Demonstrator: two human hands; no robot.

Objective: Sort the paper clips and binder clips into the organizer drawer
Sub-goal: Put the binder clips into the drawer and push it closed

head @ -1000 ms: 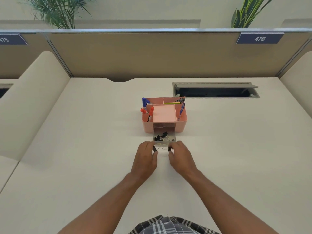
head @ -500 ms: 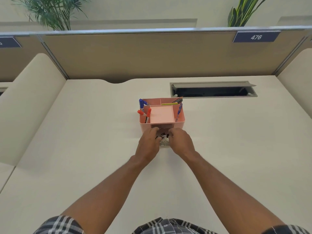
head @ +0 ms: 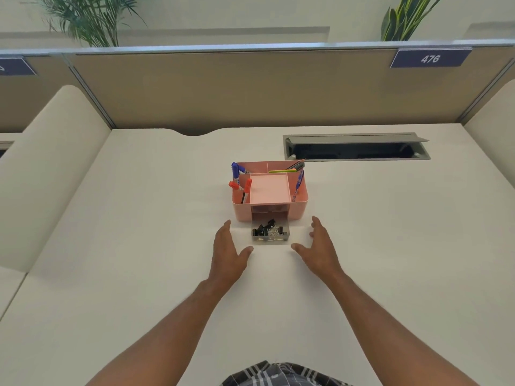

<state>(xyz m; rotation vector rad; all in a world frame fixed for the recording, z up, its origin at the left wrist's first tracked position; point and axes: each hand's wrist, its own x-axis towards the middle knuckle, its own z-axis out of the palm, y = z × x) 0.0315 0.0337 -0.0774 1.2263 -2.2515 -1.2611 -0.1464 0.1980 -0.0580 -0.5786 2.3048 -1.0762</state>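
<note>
Both hands (head: 271,253) spread, empty, flanking clear drawer (head: 269,238) holding black binder clips (head: 264,229).

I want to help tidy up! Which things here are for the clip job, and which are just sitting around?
For the job:
clear drawer, pulled out
black binder clips and silver paper clips inside it
pink organizer
left hand and right hand, both open and empty

Just sitting around:
blue marker
red markers
pencils
cable slot

Pink organizer (head: 269,211), clear drawer (head: 270,238) pulled out; black binder clips (head: 264,229), seemingly silver paper clips (head: 274,232) inside
</note>
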